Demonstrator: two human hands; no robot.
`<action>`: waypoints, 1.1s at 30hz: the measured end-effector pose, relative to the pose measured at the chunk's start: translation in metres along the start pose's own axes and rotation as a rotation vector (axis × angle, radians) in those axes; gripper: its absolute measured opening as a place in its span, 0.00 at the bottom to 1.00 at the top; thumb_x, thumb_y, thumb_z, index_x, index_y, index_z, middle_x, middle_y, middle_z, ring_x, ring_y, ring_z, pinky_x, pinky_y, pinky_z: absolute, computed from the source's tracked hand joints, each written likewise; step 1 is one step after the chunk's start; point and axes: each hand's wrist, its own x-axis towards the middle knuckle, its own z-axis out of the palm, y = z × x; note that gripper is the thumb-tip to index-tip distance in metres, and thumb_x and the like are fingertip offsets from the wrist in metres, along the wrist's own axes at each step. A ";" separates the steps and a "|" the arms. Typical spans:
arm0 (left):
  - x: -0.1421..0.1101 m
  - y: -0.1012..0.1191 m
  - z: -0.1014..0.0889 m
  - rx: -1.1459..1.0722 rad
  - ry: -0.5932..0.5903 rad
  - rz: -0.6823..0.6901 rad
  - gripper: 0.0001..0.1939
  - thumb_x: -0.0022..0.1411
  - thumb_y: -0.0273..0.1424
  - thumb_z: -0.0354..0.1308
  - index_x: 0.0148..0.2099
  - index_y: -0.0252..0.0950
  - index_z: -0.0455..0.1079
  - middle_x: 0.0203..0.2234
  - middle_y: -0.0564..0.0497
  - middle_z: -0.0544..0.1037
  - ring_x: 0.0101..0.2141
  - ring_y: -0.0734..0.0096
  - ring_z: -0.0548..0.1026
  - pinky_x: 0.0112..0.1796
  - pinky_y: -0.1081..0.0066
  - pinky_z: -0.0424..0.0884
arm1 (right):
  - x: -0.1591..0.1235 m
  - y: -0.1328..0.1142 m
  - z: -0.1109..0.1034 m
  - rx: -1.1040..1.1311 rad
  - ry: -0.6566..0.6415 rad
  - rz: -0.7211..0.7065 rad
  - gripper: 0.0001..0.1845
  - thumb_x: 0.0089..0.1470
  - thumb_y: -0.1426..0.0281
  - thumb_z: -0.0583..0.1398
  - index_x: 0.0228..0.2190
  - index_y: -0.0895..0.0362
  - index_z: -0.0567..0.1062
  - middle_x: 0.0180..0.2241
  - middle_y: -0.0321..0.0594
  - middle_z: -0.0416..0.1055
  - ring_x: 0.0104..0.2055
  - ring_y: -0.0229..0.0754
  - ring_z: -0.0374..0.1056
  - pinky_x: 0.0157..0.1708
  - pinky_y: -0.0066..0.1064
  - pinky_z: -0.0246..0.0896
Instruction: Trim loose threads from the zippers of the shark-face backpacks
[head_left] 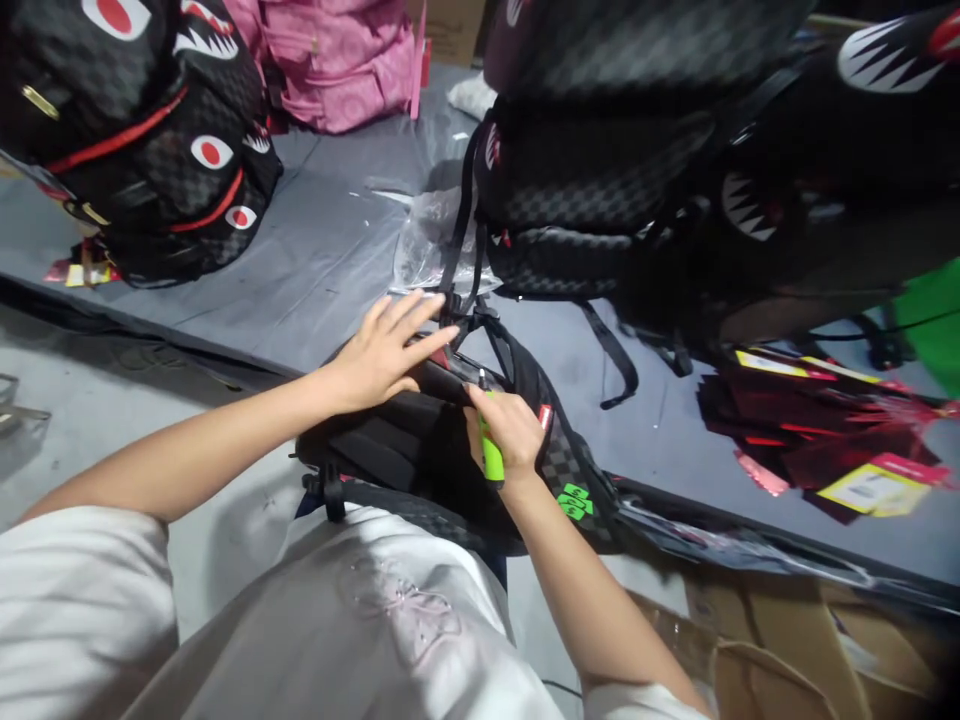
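A black checkered backpack lies at the table's near edge, against my body. My left hand rests flat on its top, fingers spread toward the straps. My right hand grips a small bright green lighter, its metal tip pointing up at the backpack's strap area. A green patch shows on the bag's side by my right wrist.
Black shark-mouth backpacks are piled at the back left and right. Pink backpacks stand at the back. Red and yellow hang tags lie on the grey table. Cardboard boxes sit below right.
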 end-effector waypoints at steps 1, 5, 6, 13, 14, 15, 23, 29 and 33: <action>0.009 -0.006 0.004 -0.010 -0.051 -0.026 0.39 0.61 0.36 0.64 0.70 0.37 0.54 0.66 0.34 0.62 0.67 0.44 0.57 0.62 0.45 0.54 | 0.003 0.004 0.005 0.010 -0.012 -0.004 0.16 0.60 0.74 0.59 0.49 0.52 0.78 0.37 0.41 0.81 0.38 0.44 0.76 0.38 0.36 0.70; 0.062 -0.029 0.031 -0.117 -0.274 -0.135 0.40 0.60 0.36 0.64 0.71 0.38 0.54 0.57 0.41 0.74 0.56 0.53 0.72 0.54 0.59 0.65 | 0.021 0.021 0.024 -0.026 -0.097 0.042 0.16 0.62 0.73 0.58 0.51 0.52 0.76 0.43 0.43 0.80 0.47 0.47 0.75 0.46 0.40 0.69; 0.075 -0.032 0.037 -0.134 -0.303 -0.157 0.40 0.60 0.36 0.64 0.70 0.39 0.55 0.56 0.41 0.75 0.54 0.54 0.74 0.52 0.61 0.66 | 0.025 0.023 0.027 -0.039 -0.096 0.071 0.17 0.63 0.73 0.57 0.51 0.52 0.76 0.44 0.44 0.80 0.47 0.47 0.75 0.46 0.41 0.68; 0.100 -0.032 0.059 -0.141 -0.358 -0.097 0.37 0.58 0.38 0.66 0.67 0.39 0.60 0.52 0.43 0.77 0.52 0.50 0.73 0.50 0.59 0.66 | 0.005 0.013 0.015 0.075 -0.095 0.115 0.16 0.60 0.75 0.59 0.48 0.51 0.75 0.38 0.41 0.80 0.40 0.45 0.77 0.44 0.44 0.71; 0.098 -0.029 0.060 -0.119 -0.360 -0.086 0.39 0.59 0.38 0.66 0.69 0.37 0.58 0.52 0.42 0.76 0.52 0.49 0.72 0.50 0.58 0.66 | 0.000 0.011 0.013 0.078 -0.092 0.112 0.17 0.59 0.76 0.59 0.49 0.51 0.75 0.38 0.41 0.80 0.40 0.45 0.77 0.45 0.45 0.72; 0.096 -0.027 0.060 -0.096 -0.357 -0.073 0.42 0.59 0.39 0.66 0.71 0.36 0.53 0.54 0.40 0.75 0.53 0.48 0.71 0.51 0.57 0.65 | -0.003 0.011 0.012 0.084 -0.084 0.107 0.18 0.59 0.76 0.59 0.49 0.50 0.74 0.39 0.41 0.80 0.40 0.46 0.77 0.45 0.46 0.72; 0.090 -0.007 0.057 0.104 -0.415 -0.030 0.69 0.45 0.45 0.74 0.75 0.37 0.33 0.71 0.30 0.43 0.68 0.33 0.45 0.62 0.36 0.43 | -0.002 0.021 0.006 0.213 -0.162 0.113 0.25 0.60 0.61 0.59 0.58 0.52 0.68 0.45 0.49 0.79 0.47 0.55 0.76 0.49 0.53 0.70; 0.089 -0.003 0.059 0.098 -0.394 -0.067 0.60 0.55 0.45 0.68 0.75 0.33 0.33 0.66 0.30 0.58 0.58 0.41 0.65 0.53 0.54 0.62 | -0.006 0.031 -0.008 0.373 -0.074 0.461 0.26 0.60 0.64 0.61 0.58 0.52 0.63 0.43 0.46 0.79 0.43 0.48 0.78 0.42 0.41 0.74; 0.090 -0.003 0.056 0.098 -0.406 -0.064 0.54 0.59 0.42 0.65 0.75 0.32 0.36 0.64 0.31 0.62 0.56 0.43 0.65 0.52 0.55 0.61 | 0.015 0.037 -0.023 0.219 -0.246 0.490 0.15 0.59 0.65 0.63 0.48 0.51 0.73 0.42 0.43 0.80 0.41 0.47 0.78 0.43 0.40 0.72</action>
